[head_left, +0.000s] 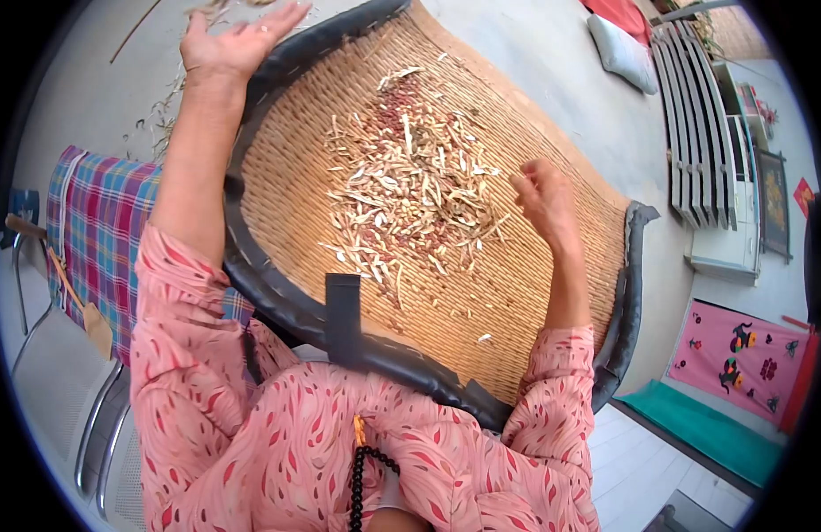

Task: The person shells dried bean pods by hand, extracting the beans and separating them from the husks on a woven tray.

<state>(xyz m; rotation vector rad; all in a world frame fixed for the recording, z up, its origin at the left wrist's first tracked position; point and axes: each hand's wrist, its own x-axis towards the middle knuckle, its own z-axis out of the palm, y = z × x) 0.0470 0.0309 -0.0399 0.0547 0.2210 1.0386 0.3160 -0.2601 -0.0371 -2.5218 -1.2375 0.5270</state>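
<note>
A wide woven winnowing basket (pixel 277 191) with a dark padded rim rests on my lap. Dry bean pods and husks (pixel 419 177) lie heaped in its middle, mixed with small reddish beans (pixel 397 106). Past the basket's far left rim, my left hand (pixel 233 49) is stretched out, palm up and fingers apart. Pale dry husks (pixel 217 9) are just beyond its fingertips, at the top edge of the view. Over the right side of the weave, near the heap, my right hand (pixel 548 199) has its fingers curled together; whether anything is inside them is hidden.
Metal chairs (pixel 56 390) stand at my left, one draped with a plaid cloth (pixel 105 239) beside a wooden spatula (pixel 97 328). Husk litter (pixel 167 111) lies on the floor beyond. A pale cushion (pixel 621 53) and slatted panels (pixel 694 124) are at the far right.
</note>
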